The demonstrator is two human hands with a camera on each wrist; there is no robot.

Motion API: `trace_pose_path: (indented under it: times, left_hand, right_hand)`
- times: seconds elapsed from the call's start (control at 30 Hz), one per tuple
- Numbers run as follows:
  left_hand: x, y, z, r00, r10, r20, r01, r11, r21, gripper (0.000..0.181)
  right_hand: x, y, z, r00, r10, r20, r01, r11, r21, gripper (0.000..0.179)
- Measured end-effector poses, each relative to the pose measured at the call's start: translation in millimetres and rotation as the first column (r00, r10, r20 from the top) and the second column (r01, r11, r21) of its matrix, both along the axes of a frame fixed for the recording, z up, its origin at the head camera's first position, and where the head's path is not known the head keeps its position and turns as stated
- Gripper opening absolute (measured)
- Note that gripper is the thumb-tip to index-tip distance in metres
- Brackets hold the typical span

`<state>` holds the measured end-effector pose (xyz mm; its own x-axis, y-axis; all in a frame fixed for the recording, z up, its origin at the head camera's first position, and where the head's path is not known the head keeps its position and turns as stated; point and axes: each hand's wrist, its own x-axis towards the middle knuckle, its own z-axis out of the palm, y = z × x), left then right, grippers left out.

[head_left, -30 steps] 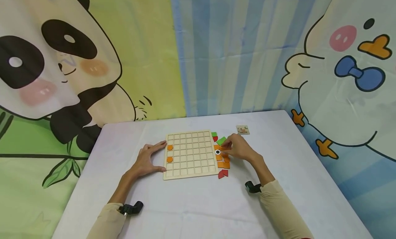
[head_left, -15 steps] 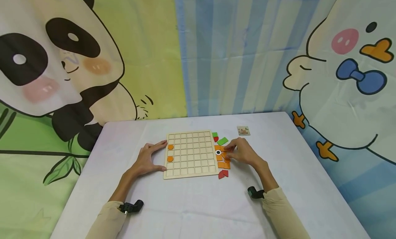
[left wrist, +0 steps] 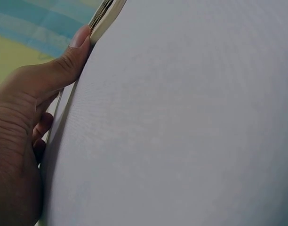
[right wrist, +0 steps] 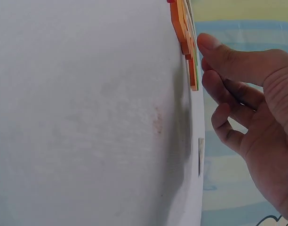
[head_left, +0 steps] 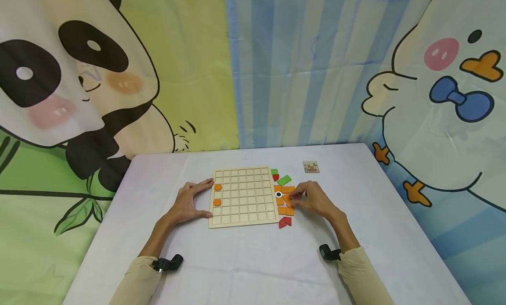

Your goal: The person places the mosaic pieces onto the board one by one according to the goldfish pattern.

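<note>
A pale wooden grid board [head_left: 245, 226] lies on the white table. Two orange round pieces [head_left: 218, 202] sit in cells of its left column. My left hand [head_left: 187, 204] spans the board's left edge, thumb near the front corner and fingertips further back; the left wrist view shows the thumb [left wrist: 76, 49] against the corner. Orange pieces [head_left: 282, 210] are grouped along the board's right side, with a black-and-white eye piece [head_left: 278, 194] among them. Over these my right hand [head_left: 314, 199] hovers, fingers loosely bent. Nothing shows between its thumb and fingers in the right wrist view.
Green pieces [head_left: 284, 180] and a red piece [head_left: 275, 177] lie by the board's back right corner. Two red pieces [head_left: 282, 223] are near its front right corner. A small patterned card [head_left: 311, 166] lies further back. Printed cloth [head_left: 269, 77] hangs behind the table.
My right hand has drawn slightly right and toward me, uncovering more of the orange pieces and the green piece. The left hand keeps its place on the board's edge.
</note>
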<state>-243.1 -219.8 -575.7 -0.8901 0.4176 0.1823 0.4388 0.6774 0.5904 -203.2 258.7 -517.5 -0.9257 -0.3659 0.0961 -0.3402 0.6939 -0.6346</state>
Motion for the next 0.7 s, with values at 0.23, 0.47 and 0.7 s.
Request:
trace_pose_path:
  times: [0.23, 0.47, 0.7]
  left_hand:
    - [0.0, -0.1, -0.1, 1.0, 0.002, 0.016, -0.003, 1.0, 0.009, 0.118]
    - [-0.3, -0.4, -0.2, 1.0, 0.001, 0.021, -0.002, 1.0, 0.015, 0.118]
    - [0.2, -0.1, -1.0, 1.0, -0.001, 0.021, 0.001, 1.0, 0.016, 0.118]
  right_hand:
    - [4.4, 0.9, -5.8, 0.999, 0.014, 0.032, -0.014, 1.0, -0.014, 0.029]
    - [8.1, 1.0, -7.2, 0.998, 0.024, 0.065, -0.025, 1.0, 0.011, 0.031]
    - [13.4, 3.6, -2.4, 0.996, -0.003, 0.088, 0.001, 1.0, 0.027, 0.019]
